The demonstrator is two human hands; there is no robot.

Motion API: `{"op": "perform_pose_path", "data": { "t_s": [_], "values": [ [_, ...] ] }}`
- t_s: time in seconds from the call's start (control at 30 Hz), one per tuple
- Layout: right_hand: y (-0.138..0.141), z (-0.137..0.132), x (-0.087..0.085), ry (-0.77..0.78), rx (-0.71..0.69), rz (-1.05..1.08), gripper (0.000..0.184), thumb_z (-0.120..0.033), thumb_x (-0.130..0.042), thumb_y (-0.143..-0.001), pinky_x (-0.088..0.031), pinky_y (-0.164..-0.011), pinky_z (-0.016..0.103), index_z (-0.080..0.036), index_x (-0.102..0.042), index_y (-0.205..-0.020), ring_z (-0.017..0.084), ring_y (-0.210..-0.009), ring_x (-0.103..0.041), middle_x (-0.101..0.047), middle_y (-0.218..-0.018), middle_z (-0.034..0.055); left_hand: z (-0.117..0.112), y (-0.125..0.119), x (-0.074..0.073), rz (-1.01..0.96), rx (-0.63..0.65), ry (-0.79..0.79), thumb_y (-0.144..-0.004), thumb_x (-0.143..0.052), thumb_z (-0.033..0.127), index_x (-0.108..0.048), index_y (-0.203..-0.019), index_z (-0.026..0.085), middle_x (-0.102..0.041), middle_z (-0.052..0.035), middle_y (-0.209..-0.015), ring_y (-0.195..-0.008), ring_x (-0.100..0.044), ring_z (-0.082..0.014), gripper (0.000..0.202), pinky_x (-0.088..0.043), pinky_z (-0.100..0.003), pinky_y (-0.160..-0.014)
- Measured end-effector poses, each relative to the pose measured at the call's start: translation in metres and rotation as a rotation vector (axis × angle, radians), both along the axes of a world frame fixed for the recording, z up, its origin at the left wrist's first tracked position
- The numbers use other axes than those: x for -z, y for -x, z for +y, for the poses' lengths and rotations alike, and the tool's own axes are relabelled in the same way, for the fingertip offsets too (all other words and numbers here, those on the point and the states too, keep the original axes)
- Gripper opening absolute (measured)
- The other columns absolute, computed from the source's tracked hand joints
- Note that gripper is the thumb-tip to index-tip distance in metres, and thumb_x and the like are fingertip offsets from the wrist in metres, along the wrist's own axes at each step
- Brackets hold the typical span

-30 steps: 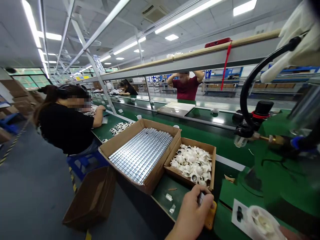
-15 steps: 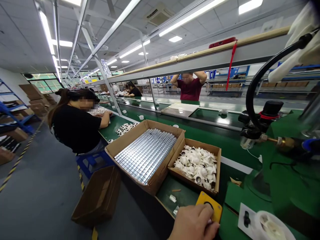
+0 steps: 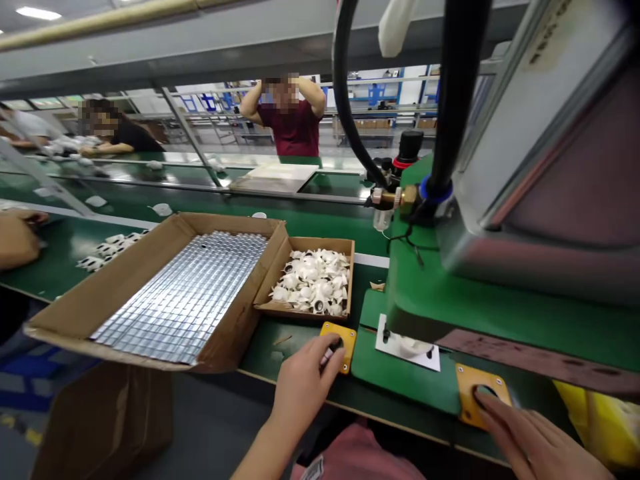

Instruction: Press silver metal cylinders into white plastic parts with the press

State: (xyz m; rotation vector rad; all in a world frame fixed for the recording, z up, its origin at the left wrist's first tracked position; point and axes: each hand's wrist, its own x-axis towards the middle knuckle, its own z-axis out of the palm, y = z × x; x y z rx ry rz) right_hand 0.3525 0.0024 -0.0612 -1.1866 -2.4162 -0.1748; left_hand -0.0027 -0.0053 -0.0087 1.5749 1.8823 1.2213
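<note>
My left hand (image 3: 306, 379) rests on a yellow button box (image 3: 349, 340), fingers curled over its black button. Something small and pale shows between the fingers, too hidden to name. On a second yellow button box (image 3: 466, 390) lies my right hand (image 3: 543, 433), its straight fingers touching the black button. Between the boxes, a white plate (image 3: 385, 343) with a round white part on it sits under the green press head (image 3: 500, 300); the press covers much of the part.
A cardboard box (image 3: 135, 267) of shiny metal pieces stands left of a smaller box (image 3: 351, 280) of white finned plastic parts. A black hose (image 3: 345, 100) curves down to the press. One person (image 3: 295, 127) stands beyond the line; another's arm (image 3: 17, 237) is at far left.
My view has swung right and down. The right hand and second yellow box have come into sight. The white plate, earlier exposed, is now partly beneath the press head. My left hand stays on its box.
</note>
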Motion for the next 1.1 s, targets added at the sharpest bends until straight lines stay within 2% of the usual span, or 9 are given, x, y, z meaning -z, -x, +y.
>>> {"op": "perform_pose_path", "data": {
  "t_s": [0.1, 0.27, 0.4, 0.53, 0.67, 0.8, 0.87, 0.97, 1.1],
  "values": [
    [0.006, 0.002, -0.012, 0.072, 0.074, 0.075, 0.037, -0.041, -0.051, -0.086, -0.058, -0.071, 0.025, -0.026, -0.056, -0.12, 0.02, -0.089, -0.068, -0.068, -0.108, 0.001, 0.003, -0.004, -0.009, -0.159, -0.036, 0.062, -0.079, -0.062, 0.036, -0.067, -0.097, 0.024, -0.064, -0.001, -0.073, -0.056, -0.052, -0.0129, 0.022, -0.04, -0.022, -0.057],
    [0.054, 0.011, -0.064, 0.416, 0.255, 0.485, 0.033, -0.048, -0.052, -0.084, -0.053, -0.054, 0.022, -0.023, -0.064, -0.102, 0.017, -0.068, -0.066, -0.07, -0.082, 0.0029, 0.008, -0.026, -0.027, -0.772, 0.023, 0.17, -0.085, -0.049, 0.045, -0.058, -0.105, 0.02, -0.047, 0.0066, -0.057, -0.034, -0.029, -0.0048, 0.033, -0.018, -0.018, -0.035],
    [0.101, 0.041, -0.1, 0.704, 0.061, 0.789, 0.029, -0.045, -0.055, -0.082, -0.051, -0.069, 0.033, -0.02, -0.066, -0.073, 0.024, -0.081, -0.062, -0.067, -0.077, 0.0067, 0.012, -0.043, -0.035, -1.085, 0.114, 0.207, -0.081, -0.052, 0.049, -0.059, -0.1, 0.015, -0.051, 0.0036, -0.058, -0.034, -0.031, -0.0043, 0.039, -0.02, -0.019, -0.033],
    [0.128, 0.068, -0.116, 0.814, -0.028, 0.895, 0.023, -0.044, -0.061, -0.075, -0.048, -0.065, 0.032, -0.023, -0.063, -0.063, 0.022, -0.075, -0.059, -0.064, -0.066, 0.0045, 0.011, -0.048, -0.038, -1.135, 0.126, 0.266, -0.076, -0.061, 0.047, -0.059, -0.076, 0.015, -0.052, 0.0026, -0.057, -0.037, -0.035, -0.0047, 0.032, -0.026, -0.018, -0.034],
    [0.134, 0.067, -0.121, 0.954, -0.051, 1.008, 0.021, -0.042, -0.067, -0.067, -0.043, -0.051, 0.023, -0.022, -0.06, -0.065, 0.013, -0.057, -0.054, -0.058, -0.057, -0.0014, 0.01, -0.044, -0.036, -1.109, 0.136, 0.237, -0.073, -0.068, 0.041, -0.054, -0.07, 0.017, -0.053, 0.0027, -0.061, -0.042, -0.039, -0.0054, 0.028, -0.033, -0.018, -0.038],
    [0.12, 0.052, -0.112, 1.306, -0.113, 1.318, 0.031, -0.049, -0.059, -0.07, -0.027, -0.033, 0.018, -0.018, -0.055, -0.07, 0.006, -0.037, -0.04, -0.057, -0.055, -0.0016, 0.015, -0.045, -0.034, -1.119, 0.172, 0.235, -0.075, -0.068, 0.038, -0.051, -0.066, 0.017, -0.05, 0.0037, -0.059, -0.043, -0.038, -0.005, 0.028, -0.033, -0.018, -0.04],
    [0.101, 0.045, -0.103, 1.355, -0.112, 1.479, 0.037, -0.053, -0.053, -0.075, -0.021, -0.03, 0.017, -0.016, -0.055, -0.07, 0.005, -0.033, -0.036, -0.055, -0.05, -0.0006, 0.019, -0.047, -0.032, -1.133, 0.192, 0.255, -0.074, -0.069, 0.036, -0.054, -0.068, 0.017, -0.051, 0.0034, -0.059, -0.042, -0.036, -0.0044, 0.025, -0.033, -0.018, -0.041],
    [0.056, 0.038, -0.093, 1.245, -0.021, 1.615, 0.032, -0.047, -0.06, -0.075, -0.025, -0.031, 0.016, -0.015, -0.057, -0.075, 0.006, -0.034, -0.039, -0.055, -0.049, -0.0012, 0.025, -0.052, -0.033, -1.181, 0.27, 0.289, -0.075, -0.069, 0.032, -0.055, -0.069, 0.016, -0.049, 0.0036, -0.055, -0.043, -0.037, -0.0051, 0.021, -0.034, -0.018, -0.042],
    [-0.022, 0.032, -0.095, 0.885, 0.359, 1.441, 0.035, -0.046, -0.065, -0.072, -0.033, -0.033, 0.019, -0.018, -0.063, -0.092, 0.008, -0.04, -0.047, -0.065, -0.069, 0.0032, 0.036, -0.067, -0.043, -1.26, 0.37, 0.295, -0.08, -0.062, 0.025, -0.05, -0.063, 0.016, -0.041, 0.0049, -0.05, -0.043, -0.035, -0.0059, 0.023, -0.032, -0.017, -0.04]
  ]
}}
